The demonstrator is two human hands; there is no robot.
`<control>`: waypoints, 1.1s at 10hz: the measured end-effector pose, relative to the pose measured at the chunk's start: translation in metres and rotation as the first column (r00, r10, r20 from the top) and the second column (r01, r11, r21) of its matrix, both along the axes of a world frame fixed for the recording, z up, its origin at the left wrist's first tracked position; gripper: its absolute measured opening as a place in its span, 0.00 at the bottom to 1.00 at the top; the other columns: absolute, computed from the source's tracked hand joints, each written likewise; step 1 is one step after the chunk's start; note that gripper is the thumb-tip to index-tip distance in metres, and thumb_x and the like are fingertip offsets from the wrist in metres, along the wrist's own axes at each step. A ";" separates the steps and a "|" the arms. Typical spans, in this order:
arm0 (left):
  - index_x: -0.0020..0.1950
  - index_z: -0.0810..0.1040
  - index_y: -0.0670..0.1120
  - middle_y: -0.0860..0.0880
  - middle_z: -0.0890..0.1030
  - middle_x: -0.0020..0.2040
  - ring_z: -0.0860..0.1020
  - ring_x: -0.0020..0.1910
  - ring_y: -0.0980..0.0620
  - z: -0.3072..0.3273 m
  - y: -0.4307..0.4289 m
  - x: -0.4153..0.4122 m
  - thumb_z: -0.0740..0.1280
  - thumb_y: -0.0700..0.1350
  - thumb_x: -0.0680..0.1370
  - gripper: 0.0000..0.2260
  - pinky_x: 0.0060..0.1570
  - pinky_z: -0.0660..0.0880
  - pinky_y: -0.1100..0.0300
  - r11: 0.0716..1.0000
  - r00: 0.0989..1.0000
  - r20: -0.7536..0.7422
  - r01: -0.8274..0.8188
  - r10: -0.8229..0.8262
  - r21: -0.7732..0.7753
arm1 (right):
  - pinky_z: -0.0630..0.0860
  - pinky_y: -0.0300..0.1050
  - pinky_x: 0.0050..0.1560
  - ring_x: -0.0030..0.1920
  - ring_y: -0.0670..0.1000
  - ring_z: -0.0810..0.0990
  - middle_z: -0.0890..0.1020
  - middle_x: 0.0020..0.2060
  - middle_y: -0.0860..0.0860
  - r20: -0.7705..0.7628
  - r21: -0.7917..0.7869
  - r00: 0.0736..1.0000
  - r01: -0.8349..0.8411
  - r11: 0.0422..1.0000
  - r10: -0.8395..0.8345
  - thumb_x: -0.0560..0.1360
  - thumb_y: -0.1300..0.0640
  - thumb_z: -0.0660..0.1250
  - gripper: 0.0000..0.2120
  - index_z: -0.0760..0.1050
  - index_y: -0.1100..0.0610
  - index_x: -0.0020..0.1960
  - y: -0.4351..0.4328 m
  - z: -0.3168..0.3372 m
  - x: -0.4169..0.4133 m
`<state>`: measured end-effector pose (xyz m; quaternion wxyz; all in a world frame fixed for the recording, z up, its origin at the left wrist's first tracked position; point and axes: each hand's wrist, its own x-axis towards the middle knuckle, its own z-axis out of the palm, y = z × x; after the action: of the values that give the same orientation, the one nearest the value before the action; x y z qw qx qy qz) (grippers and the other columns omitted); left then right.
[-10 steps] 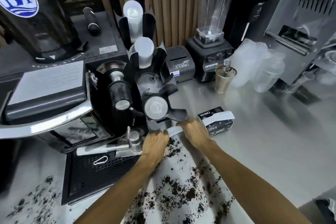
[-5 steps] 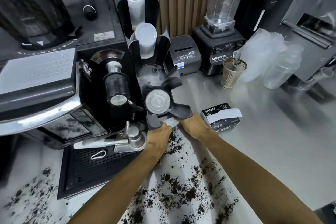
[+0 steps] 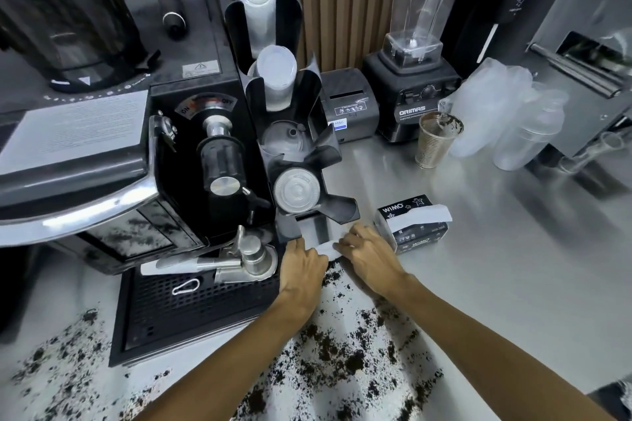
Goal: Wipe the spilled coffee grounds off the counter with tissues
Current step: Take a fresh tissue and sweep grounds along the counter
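Observation:
Dark coffee grounds lie scattered over the steel counter in front of me, with more at the lower left. Both my hands sit side by side on a white tissue at the far edge of the spill, just below the black cup dispenser. My left hand presses the tissue's left part, and my right hand holds its right part, fingers bent over it. Most of the tissue is hidden under the hands. A black tissue box with a white sheet sticking out stands right of my right hand.
A coffee grinder with a portafilter and a black drip tray fill the left. The cup and lid dispenser stands behind the hands. A paper cup, blender, receipt printer and plastic cups line the back.
Both hands stay on the tissue below the dispenser and have drawn slightly toward me. My view has moved closer and shifted a little.

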<state>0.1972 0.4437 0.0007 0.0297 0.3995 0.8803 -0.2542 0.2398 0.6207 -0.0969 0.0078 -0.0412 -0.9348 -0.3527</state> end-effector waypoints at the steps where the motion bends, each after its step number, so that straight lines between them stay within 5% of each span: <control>1: 0.61 0.72 0.49 0.49 0.78 0.56 0.70 0.60 0.45 0.004 -0.004 0.019 0.63 0.45 0.80 0.10 0.60 0.63 0.52 1.000 0.999 0.044 0.009 -0.008 -0.020 | 0.71 0.49 0.57 0.47 0.51 0.74 0.82 0.46 0.47 -0.107 -0.357 0.953 -0.302 0.884 0.282 0.77 0.52 0.65 0.10 0.79 0.49 0.56 -0.012 0.022 0.021; 2: 0.59 0.74 0.48 0.49 0.79 0.51 0.71 0.56 0.46 0.008 -0.008 0.037 0.63 0.44 0.80 0.08 0.59 0.63 0.52 0.998 0.997 0.075 0.040 -0.036 -0.047 | 0.74 0.45 0.49 0.45 0.50 0.73 0.81 0.46 0.47 -0.087 -0.613 0.966 -0.245 0.751 0.244 0.76 0.52 0.67 0.10 0.78 0.50 0.56 -0.018 0.030 0.038; 5: 0.55 0.74 0.46 0.49 0.78 0.45 0.69 0.54 0.46 0.022 -0.026 0.066 0.65 0.41 0.78 0.07 0.58 0.62 0.51 0.998 0.986 0.158 0.056 -0.052 -0.019 | 0.77 0.45 0.46 0.45 0.50 0.75 0.82 0.44 0.45 -0.224 -0.647 0.938 -0.346 0.679 0.264 0.75 0.56 0.57 0.15 0.82 0.51 0.53 -0.024 0.038 0.074; 6: 0.58 0.74 0.45 0.48 0.78 0.47 0.67 0.55 0.46 0.025 -0.033 0.060 0.65 0.43 0.79 0.08 0.58 0.62 0.51 1.000 0.990 0.139 0.026 -0.028 0.016 | 0.78 0.43 0.39 0.42 0.50 0.76 0.84 0.42 0.47 -0.335 -0.714 0.925 -0.374 0.593 0.180 0.73 0.60 0.63 0.13 0.84 0.53 0.51 -0.022 0.046 0.073; 7: 0.60 0.74 0.46 0.49 0.78 0.47 0.66 0.54 0.47 0.033 -0.029 0.046 0.65 0.45 0.80 0.10 0.56 0.63 0.52 0.997 0.995 0.096 -0.011 0.004 0.072 | 0.79 0.43 0.35 0.41 0.50 0.77 0.84 0.43 0.49 -0.374 -0.731 0.921 -0.364 0.578 0.108 0.74 0.61 0.53 0.20 0.84 0.56 0.50 -0.020 0.054 0.058; 10: 0.59 0.77 0.47 0.46 0.81 0.52 0.71 0.61 0.44 0.022 -0.005 0.016 0.61 0.43 0.81 0.09 0.60 0.65 0.51 0.999 0.998 0.048 -0.052 0.051 0.015 | 0.76 0.58 0.57 0.45 0.55 0.80 0.83 0.44 0.54 -0.140 -0.658 0.987 -0.150 0.738 0.075 0.74 0.56 0.56 0.17 0.83 0.56 0.49 -0.024 0.063 0.029; 11: 0.59 0.76 0.48 0.49 0.81 0.50 0.69 0.58 0.45 0.018 -0.010 0.021 0.62 0.45 0.81 0.09 0.57 0.64 0.52 1.000 0.998 0.063 -0.022 0.021 0.013 | 0.77 0.54 0.55 0.47 0.54 0.78 0.82 0.43 0.53 -0.135 -0.638 0.986 -0.162 0.753 0.098 0.71 0.58 0.67 0.08 0.82 0.56 0.48 -0.025 0.054 0.035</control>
<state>0.2179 0.4338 0.0185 0.0574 0.3980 0.8848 -0.2353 0.2749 0.5958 -0.0427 0.0613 0.0074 -0.9981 -0.0050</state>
